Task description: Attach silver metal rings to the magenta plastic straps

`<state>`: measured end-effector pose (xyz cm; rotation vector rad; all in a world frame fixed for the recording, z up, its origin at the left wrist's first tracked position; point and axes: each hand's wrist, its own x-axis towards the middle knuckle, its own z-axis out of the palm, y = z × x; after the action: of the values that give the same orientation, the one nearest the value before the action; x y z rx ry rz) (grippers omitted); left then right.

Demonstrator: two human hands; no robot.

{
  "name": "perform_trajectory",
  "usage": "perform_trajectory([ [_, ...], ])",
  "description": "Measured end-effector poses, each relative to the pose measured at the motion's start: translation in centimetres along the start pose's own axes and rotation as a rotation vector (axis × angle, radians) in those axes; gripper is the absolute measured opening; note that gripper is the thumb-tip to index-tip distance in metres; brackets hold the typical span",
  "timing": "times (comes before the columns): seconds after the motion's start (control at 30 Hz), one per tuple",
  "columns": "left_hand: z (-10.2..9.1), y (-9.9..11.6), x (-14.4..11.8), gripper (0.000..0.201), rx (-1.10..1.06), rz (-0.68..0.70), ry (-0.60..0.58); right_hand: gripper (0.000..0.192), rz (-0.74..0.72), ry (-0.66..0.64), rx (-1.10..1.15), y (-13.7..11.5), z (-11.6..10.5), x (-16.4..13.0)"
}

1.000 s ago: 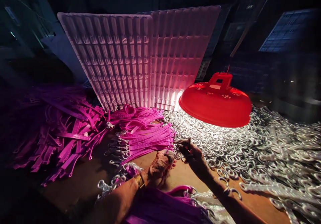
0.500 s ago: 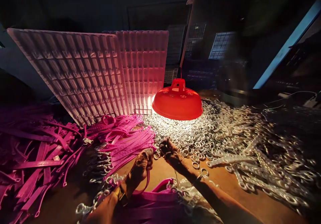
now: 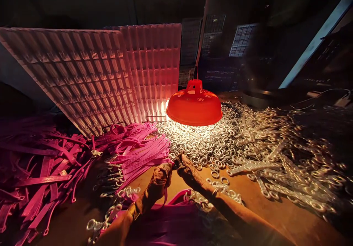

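Both hands meet at the edge of the metal ring pile on the counter: the left hand is curled around a pink strap, the right hand pinches something, I cannot tell what

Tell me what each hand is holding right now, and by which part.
The left hand is closed around a pink strap near its upper end. The right hand reaches the metal rings; whether its fingers grip one cannot be told.
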<state>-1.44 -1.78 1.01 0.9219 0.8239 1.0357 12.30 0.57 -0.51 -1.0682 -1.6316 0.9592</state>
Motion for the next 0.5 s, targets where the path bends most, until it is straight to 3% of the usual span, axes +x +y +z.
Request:
perform_trajectory([
  [0.13, 0.0, -0.3, -0.2, 0.036, 0.201, 0.003, 0.047, 0.018, 0.064, -0.075, 0.032, 0.3, -0.3, 0.6],
  [0.27, 0.2, 0.3, 0.0, 0.026, 0.234, 0.007, 0.028, 0.022, 0.037, -0.125, -0.006, -0.8, -1.1, 1.8],
  [0.37, 0.8, 2.1, 0.1, 0.026, 0.197, -0.043, 0.060, 0.028, -0.055, -0.257, -0.088, -3.0, -2.2, 2.4],
  [0.5, 1.9, 6.0, -0.9, 0.029, 0.213, -0.263, 0.096, 0.020, -0.109, -0.415, -0.254, -6.5, -3.9, 0.4],
])
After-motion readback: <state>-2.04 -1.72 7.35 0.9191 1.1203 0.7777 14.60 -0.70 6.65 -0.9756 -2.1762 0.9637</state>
